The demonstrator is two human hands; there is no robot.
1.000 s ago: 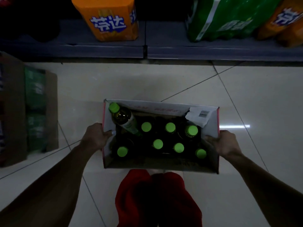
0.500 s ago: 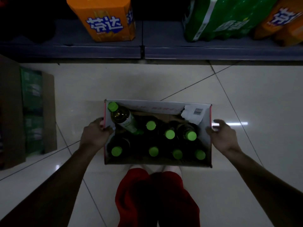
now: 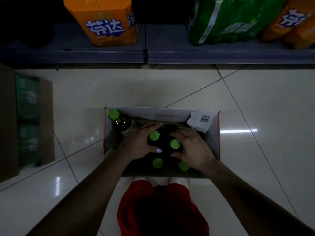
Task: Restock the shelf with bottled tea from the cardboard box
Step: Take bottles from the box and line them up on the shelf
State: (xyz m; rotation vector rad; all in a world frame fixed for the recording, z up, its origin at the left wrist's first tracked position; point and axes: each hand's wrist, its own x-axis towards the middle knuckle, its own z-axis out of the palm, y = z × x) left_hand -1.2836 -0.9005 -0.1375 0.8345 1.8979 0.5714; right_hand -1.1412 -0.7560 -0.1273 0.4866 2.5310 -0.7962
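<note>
A: What are the fingers (image 3: 154,126) of the left hand (image 3: 139,143) doing?

B: They curl around a dark tea bottle with a lime-green cap (image 3: 154,135), thumb on its near side. The right hand (image 3: 193,148) does the same, its fingers wrapped about the neighbouring green-capped bottle (image 3: 175,144). Both look like grasps, though the bottle bodies are too dark to see clearly.

A: And where do those bottles sit?

B: Inside the open white-and-red cardboard box (image 3: 214,140) on the pale tiled floor (image 3: 170,89). Two more green caps (image 3: 158,163) show nearer the person, and one amber bottle (image 3: 121,122) leans tilted in the far left corner. A torn white barcode label (image 3: 199,122) hangs in the far right corner.

A: Further out?

B: A grey shelf (image 3: 105,54) runs along the top, carrying an orange carton with blue-and-white lettering (image 3: 102,21) and a green shrink-wrapped pack of bottles (image 3: 233,19). Left on the floor stands a brown cardboard case holding green packs (image 3: 27,120). Red shorts (image 3: 162,208) fill the bottom.
</note>
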